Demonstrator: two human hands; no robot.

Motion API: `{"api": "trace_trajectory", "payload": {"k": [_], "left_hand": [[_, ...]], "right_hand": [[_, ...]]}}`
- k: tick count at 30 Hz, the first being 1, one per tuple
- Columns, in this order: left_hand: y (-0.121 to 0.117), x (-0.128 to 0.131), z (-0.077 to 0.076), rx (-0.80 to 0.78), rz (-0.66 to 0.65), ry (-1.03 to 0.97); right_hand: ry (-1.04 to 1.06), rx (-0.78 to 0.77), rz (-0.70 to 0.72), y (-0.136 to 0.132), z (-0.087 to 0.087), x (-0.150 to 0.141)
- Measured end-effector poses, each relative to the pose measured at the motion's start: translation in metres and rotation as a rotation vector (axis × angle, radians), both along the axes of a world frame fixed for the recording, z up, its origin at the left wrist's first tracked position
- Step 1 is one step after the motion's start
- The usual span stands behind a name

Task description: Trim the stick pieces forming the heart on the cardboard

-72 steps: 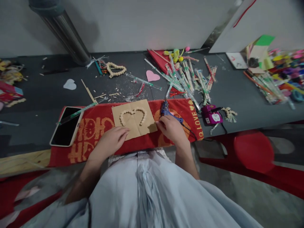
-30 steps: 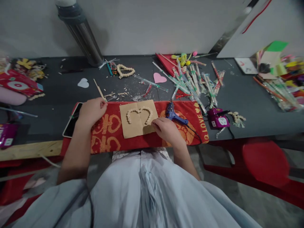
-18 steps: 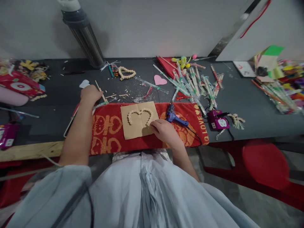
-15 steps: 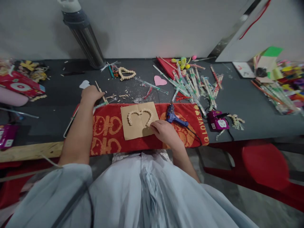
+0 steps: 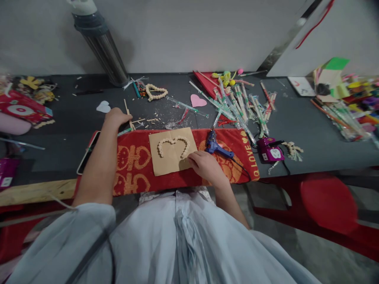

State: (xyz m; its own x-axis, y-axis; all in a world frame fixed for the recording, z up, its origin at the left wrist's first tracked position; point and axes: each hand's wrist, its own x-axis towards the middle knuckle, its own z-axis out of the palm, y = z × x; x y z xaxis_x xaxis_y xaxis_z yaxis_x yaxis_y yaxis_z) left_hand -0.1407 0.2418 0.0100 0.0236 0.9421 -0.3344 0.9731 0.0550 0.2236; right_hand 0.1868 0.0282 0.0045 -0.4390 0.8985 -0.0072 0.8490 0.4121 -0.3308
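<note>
left hand: closed over sticks, past the towel
right hand: fingers curled, pinning card
heart: on card, between hands; lower point unfilled
glue gun: just beyond right hand

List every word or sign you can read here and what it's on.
"LOVE": gold letters running sideways on the right end of the red towel, under a small gold heart.
Large gold motifs on the towel: not legible as words.
Purple gadget's white label: too small to read.

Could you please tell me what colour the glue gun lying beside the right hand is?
The glue gun is blue, seen clearly in the head view.
</note>
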Motion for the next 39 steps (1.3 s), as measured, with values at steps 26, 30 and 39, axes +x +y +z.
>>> {"api": "trace_trajectory", "payload": {"k": [26, 30, 39], "left_hand": [[-0.012, 0.094, 0.024, 0.117, -0.105, 0.148], [-0.016, 0.111, 0.026, 0.127, -0.254, 0.16], [-0.028, 0.143, 0.036, 0.117, -0.424, 0.196]], "right_hand": [[-0.063, 0.094, -0.201, -0.002, 0.015, 0.061], [-0.105, 0.126, -0.26, -0.002, 0.018, 0.077], [-0.102, 0.095, -0.32, 0.0, 0.02, 0.104]]}}
